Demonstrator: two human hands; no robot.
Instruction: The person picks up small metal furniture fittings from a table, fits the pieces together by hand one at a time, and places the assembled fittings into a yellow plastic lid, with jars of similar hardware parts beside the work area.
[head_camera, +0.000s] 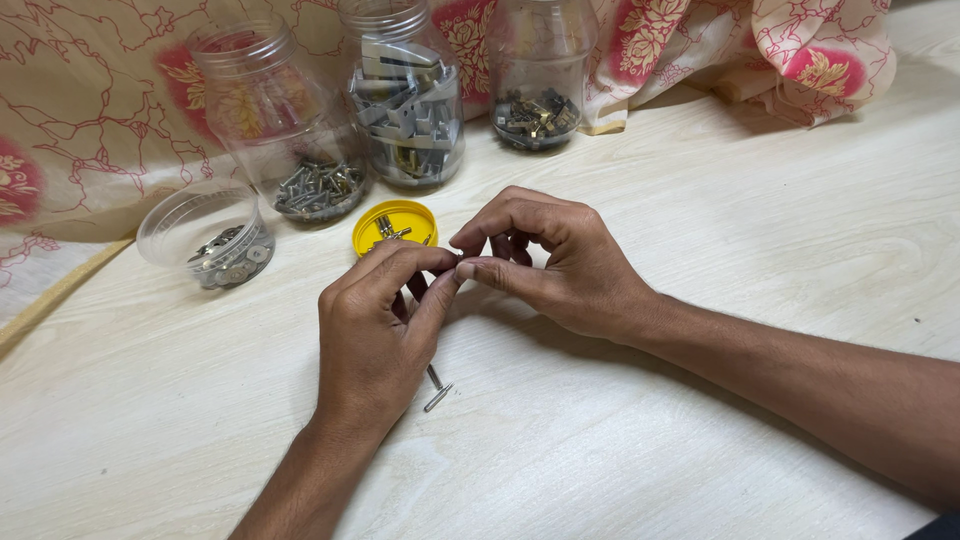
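left hand (375, 330) and right hand (545, 262): fingertips pinched together on something hidden | loose bolt (437, 397): on table under left hand | yellow lid (395, 226): just beyond

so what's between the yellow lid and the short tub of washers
Nothing: in the head view, bare pale wood tabletop runs from the yellow lid to the short clear tub of washers.

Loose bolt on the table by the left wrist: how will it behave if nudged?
The bolt looks like a round metal shank, so it probably rolls on the smooth table. Likely stiff and dense for its size. Small and lying flat, probably fiddly to pinch.
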